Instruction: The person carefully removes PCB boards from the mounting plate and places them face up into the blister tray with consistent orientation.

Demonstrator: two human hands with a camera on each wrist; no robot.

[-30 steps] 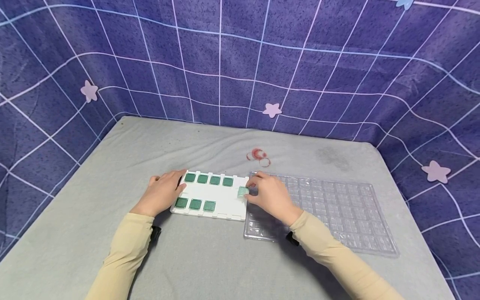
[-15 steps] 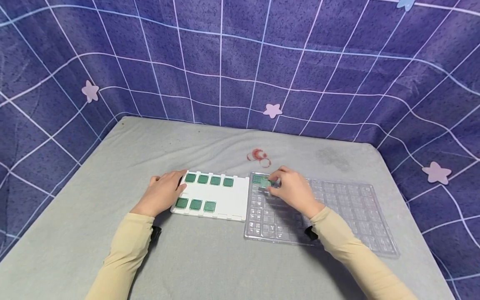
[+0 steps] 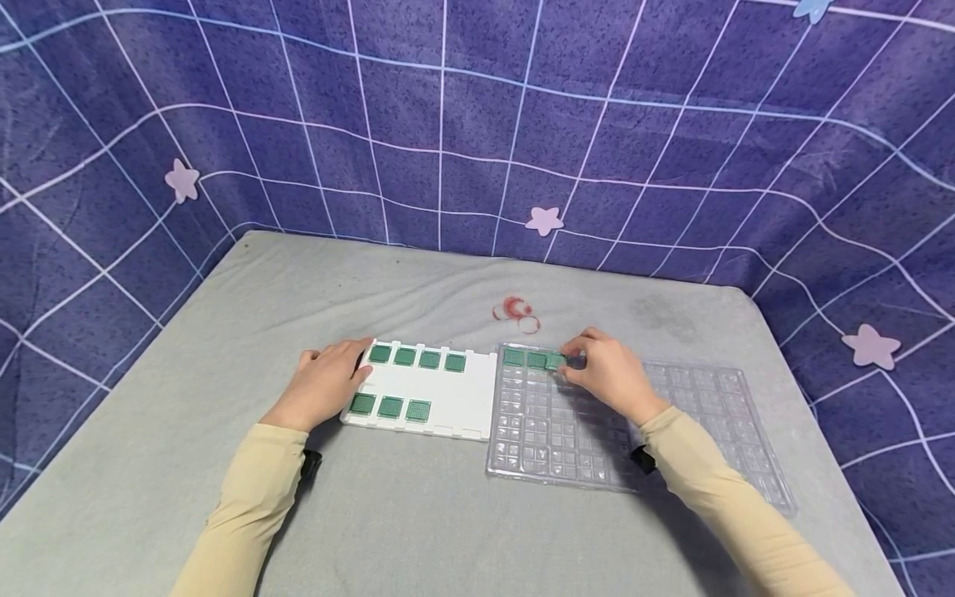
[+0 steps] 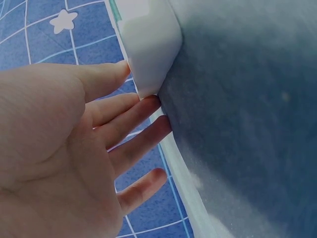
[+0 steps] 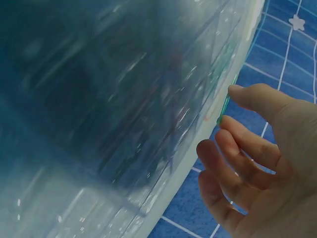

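The right hand (image 3: 613, 375) had moved rightward over the tray (image 3: 578, 435), pinching a chip (image 3: 554, 361); the left hand (image 3: 319, 385) gripped the white plate (image 3: 418, 381)

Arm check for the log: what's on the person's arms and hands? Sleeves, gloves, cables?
Both arms wear plain, pale beige long sleeves, creased and ending at the wrist. Left hand and right hand are bare, no gloves. A small black item shows at each wrist, partly hidden. No cables or markings visible.
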